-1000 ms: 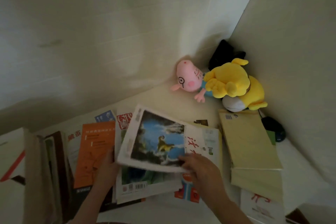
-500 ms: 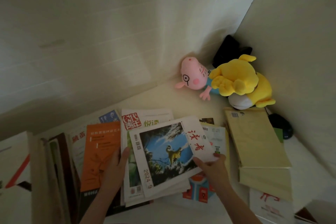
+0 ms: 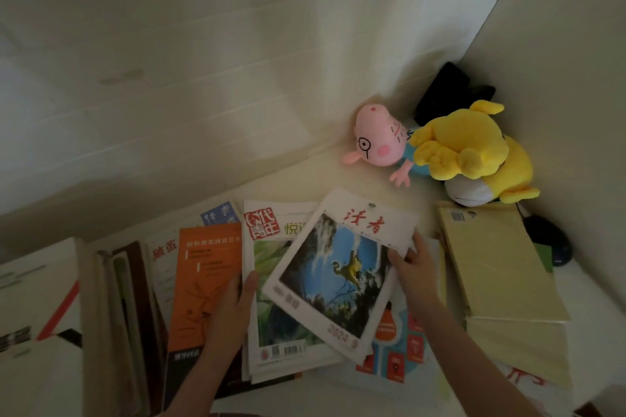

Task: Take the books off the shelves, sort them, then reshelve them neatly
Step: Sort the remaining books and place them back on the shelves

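fingers of your right hand (image 3: 415,269) are pinching the right edge of the blue-picture magazine (image 3: 338,278), near its title. it is lying on the green magazine (image 3: 267,315), long axis slanting, title end pointing away toward the plush toys (image 3: 457,152). your left hand (image 3: 230,311) is lying flat, fingers straight, thumb touching the green magazine's left edge.

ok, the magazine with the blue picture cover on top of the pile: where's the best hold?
Right long edge, coming from the right. The magazine lies flat and skewed on top, so that edge juts past the green-cover magazine beneath; the right hand pinches it there. Likely floppy, so mid-edge.
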Demonstrator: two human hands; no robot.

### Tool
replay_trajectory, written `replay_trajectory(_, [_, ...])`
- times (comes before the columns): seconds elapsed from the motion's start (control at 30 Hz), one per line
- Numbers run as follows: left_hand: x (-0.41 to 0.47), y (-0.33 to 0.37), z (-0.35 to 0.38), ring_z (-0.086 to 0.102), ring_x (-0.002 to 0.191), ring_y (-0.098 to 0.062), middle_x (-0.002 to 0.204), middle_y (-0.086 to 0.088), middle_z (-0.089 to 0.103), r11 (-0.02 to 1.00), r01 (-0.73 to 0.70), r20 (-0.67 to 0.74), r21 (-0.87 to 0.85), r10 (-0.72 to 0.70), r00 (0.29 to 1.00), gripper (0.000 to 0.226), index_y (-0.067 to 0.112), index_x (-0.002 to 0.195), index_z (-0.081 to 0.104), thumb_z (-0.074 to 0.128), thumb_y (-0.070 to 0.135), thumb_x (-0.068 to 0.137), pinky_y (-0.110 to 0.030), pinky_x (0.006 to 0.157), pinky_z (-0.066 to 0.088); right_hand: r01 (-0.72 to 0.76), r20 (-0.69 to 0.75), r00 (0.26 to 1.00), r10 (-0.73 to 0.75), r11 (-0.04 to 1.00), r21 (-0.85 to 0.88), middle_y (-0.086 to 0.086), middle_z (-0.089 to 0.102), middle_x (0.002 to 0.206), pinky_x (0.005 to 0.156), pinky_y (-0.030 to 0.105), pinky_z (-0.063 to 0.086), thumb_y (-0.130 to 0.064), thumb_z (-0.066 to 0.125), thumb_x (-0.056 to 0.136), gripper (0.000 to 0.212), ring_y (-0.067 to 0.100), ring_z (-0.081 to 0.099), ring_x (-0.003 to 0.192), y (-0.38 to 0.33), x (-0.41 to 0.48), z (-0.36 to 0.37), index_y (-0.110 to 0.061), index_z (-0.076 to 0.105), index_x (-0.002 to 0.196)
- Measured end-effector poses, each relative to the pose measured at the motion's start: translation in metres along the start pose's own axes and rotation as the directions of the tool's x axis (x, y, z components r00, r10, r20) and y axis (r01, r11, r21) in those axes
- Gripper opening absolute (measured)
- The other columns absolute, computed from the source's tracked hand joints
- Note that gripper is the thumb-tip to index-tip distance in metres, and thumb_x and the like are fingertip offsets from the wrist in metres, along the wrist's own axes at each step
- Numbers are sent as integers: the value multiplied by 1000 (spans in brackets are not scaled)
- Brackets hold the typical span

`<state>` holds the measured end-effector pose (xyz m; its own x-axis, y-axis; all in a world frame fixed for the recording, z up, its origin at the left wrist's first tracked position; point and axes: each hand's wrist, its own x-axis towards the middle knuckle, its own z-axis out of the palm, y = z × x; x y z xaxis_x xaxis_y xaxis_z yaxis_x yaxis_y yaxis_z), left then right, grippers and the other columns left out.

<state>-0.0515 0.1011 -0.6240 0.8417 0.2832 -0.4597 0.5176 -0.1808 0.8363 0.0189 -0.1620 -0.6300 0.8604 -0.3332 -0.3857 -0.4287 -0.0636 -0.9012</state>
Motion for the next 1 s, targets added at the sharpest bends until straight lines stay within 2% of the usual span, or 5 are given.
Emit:
replay_trajectory(0.1, [-2,4,0,61,90,-5,99,14,64,999,-14,-26,-48,12,1000,29,29,118,54,42,42,95,-27,80,50,80,232,971,-56,992,-96,4,65,115,91,43,53,3,56,91,48,23,63,106,-17,4,21,-32,48,123])
replay_trajectory(0.27, [1,8,1,57,96,-3,103,18,60,997,-27,0,-67,27,1000,21,34,110,54,56,37,89,-28,87,44,183,317,941,-121,968,-174,3,59,128,99,27,47,2,53,91,48,11,54,113,-14,-14,83,-15,50,136])
replay_trajectory(0.53, [8,-1,7,61,98,-17,104,10,63,995,-22,-9,97,23,1000,29,29,111,54,65,35,85,-40,89,49,202,67,976,-206,749,-631,7,31,148,112,37,17,-12,59,91,43,27,25,137,5,-7,22,-17,51,133])
replay_trajectory(0.7, [11,6,8,58,98,-19,107,6,60,993,-3,4,116,3,1000,36,28,114,49,68,32,83,-43,92,47,19,-121,978,-171,650,-760,14,39,144,109,44,26,-13,60,91,45,33,31,131,15,3,-74,-9,50,134])
replay_trajectory(1.0, [15,23,-4,56,110,-33,105,-4,58,981,25,-1,191,-25,1000,44,14,121,51,70,25,83,-44,88,44,-180,-86,981,171,667,-723,18,45,123,97,41,42,-37,72,83,59,34,46,117,45,-28,-68,2,45,118])
